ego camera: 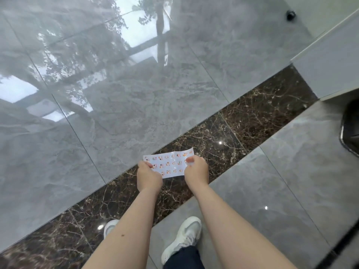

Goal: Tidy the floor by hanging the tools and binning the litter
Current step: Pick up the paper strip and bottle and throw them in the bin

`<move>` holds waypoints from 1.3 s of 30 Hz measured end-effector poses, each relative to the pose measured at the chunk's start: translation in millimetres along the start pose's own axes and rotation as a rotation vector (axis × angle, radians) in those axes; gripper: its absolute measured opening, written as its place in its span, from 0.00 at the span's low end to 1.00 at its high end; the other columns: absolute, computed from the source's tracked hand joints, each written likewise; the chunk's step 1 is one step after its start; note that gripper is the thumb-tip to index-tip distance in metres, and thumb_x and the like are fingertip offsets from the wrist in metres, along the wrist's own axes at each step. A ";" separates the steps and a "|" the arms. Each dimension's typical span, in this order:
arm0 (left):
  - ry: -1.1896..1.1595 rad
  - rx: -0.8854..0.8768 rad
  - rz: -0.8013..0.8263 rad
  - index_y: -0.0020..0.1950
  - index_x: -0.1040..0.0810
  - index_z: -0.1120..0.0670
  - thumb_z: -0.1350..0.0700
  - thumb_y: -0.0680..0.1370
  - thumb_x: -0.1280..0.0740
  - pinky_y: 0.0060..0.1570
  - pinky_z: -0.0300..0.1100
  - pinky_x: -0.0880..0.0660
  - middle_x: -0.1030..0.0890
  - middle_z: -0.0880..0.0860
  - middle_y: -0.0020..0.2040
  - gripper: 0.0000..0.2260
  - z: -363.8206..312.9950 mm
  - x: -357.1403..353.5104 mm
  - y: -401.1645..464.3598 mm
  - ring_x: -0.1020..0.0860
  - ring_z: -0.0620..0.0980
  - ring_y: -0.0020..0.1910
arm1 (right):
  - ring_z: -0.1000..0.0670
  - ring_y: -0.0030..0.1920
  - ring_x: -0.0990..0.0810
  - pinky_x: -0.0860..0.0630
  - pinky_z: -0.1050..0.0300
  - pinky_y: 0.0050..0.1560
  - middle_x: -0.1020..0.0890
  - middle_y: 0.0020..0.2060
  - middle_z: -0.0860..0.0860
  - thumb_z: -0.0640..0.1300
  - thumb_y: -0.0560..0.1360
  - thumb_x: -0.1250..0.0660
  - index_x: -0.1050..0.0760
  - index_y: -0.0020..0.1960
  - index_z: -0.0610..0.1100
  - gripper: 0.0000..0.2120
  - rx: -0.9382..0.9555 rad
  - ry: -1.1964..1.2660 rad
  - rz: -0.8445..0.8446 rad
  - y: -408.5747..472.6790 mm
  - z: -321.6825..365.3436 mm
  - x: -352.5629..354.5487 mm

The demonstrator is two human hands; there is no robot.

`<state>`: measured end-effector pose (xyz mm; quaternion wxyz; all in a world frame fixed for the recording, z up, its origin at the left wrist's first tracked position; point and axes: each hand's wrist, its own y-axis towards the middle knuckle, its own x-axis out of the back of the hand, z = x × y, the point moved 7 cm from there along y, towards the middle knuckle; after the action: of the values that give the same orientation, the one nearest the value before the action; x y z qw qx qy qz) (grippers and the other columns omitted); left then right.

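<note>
1. We hold a sticker sheet [171, 164] up off the floor [136, 98], above the dark marble strip [242, 133] that crosses the grey tiles. Our left hand [148, 176] pinches its left end and our right hand [196, 170] pinches its right end.
2. The sheet is thin and looks glossy, so we judge it could slip from either pinch and drop back onto the floor.
3. With both hands pulling outward, it could tear or crease, leaving more than one scrap to gather.
4. A dark, glossy object [349, 131] shows at the right edge of the view; it may be the bin, but we cannot tell, nor what is in it.
5. No tools or hooks show here.
</note>
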<state>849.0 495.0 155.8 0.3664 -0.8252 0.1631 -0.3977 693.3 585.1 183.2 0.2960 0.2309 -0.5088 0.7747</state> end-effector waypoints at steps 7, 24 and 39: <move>-0.011 -0.162 0.004 0.49 0.35 0.54 0.68 0.76 0.44 0.41 0.49 0.26 0.29 0.50 0.38 0.09 -81.0 45.6 -56.3 0.26 0.56 0.40 | 0.48 0.51 0.25 0.29 0.56 0.47 0.26 0.60 0.47 0.33 0.76 0.44 0.25 0.59 0.43 0.16 0.010 0.066 -0.106 -46.5 40.6 79.1; -0.069 -0.414 0.013 0.49 0.36 0.55 0.70 0.74 0.45 0.36 0.46 0.31 0.31 0.49 0.37 0.11 -199.5 176.8 -102.5 0.31 0.48 0.33 | 0.54 0.48 0.30 0.31 0.61 0.47 0.25 0.60 0.47 0.33 0.76 0.42 0.25 0.57 0.42 0.13 0.100 0.240 -0.278 -119.0 163.9 150.4; -0.119 -0.412 -0.009 0.49 0.36 0.55 0.69 0.74 0.45 0.34 0.45 0.29 0.31 0.47 0.38 0.10 -339.3 145.4 -65.8 0.30 0.45 0.33 | 0.51 0.48 0.28 0.28 0.58 0.46 0.25 0.60 0.46 0.30 0.74 0.44 0.25 0.57 0.43 0.17 0.100 0.278 -0.273 -12.6 222.6 235.1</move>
<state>676.0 297.0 423.0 0.1972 -0.9055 0.2155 -0.3079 545.8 435.6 429.8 0.4540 0.2029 -0.3879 0.7760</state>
